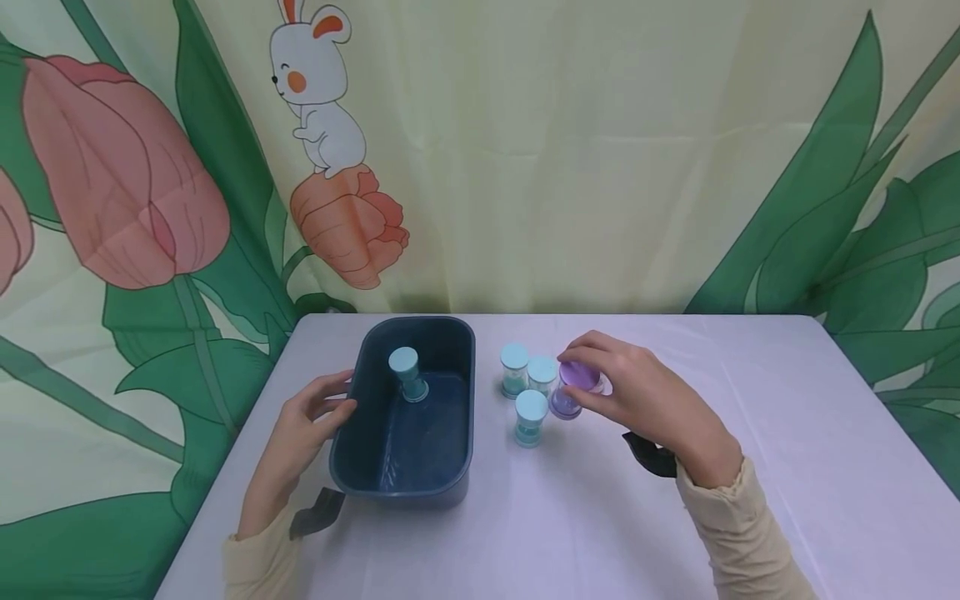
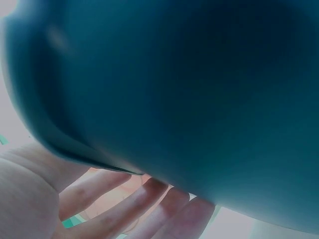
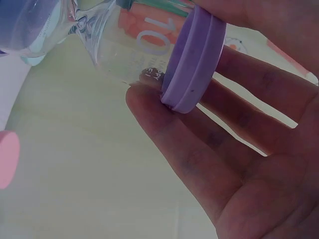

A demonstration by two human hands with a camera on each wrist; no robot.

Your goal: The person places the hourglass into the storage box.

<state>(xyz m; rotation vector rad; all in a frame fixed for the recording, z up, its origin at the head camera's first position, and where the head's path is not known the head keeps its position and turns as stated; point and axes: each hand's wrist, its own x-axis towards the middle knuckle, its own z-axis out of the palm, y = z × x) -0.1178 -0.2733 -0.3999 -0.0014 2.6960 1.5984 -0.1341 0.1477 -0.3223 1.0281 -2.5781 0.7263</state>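
Beige sleeves (image 1: 735, 521) nearest the camera, at the bottom of the head view, one per arm; a dark wrist piece (image 1: 651, 457) sits by each wrist. Tabletop (image 1: 622, 533): pale, whitish-lilac. Bin (image 1: 447, 497): dark blue, rounded corners, standing left of centre on the tabletop. Of the two hands, left hand (image 1: 303, 429) is at the bin's left side, fingers loosely extended against its outer wall, thumb by the rim; not gripping. Left wrist view mostly filled by the bin's blurred wall, with fingertips touching along its lower edge. Right hand (image 1: 637, 379) grips the purple hourglass (image 1: 580, 375) by its upper cap, thumb and fingers on opposite sides; right wrist view shows clear glass marked "10" and a narrow waist beyond the cap. Purple hourglass is right of the bin, just beside three blue hourglasses (image 1: 531, 408) that stand upright, close together, on the tabletop; cannot tell whether its base touches the tabletop. Fourth blue hourglass (image 1: 408, 377) stands inside the bin, toward the far end. Pink cap (image 3: 7, 159) cut off at the left edge of the right wrist view. Behind: curtain (image 1: 570, 167) printed with rabbit (image 1: 322, 125), carrot (image 1: 337, 217), tulip (image 1: 127, 175) and green leaves (image 1: 817, 167)
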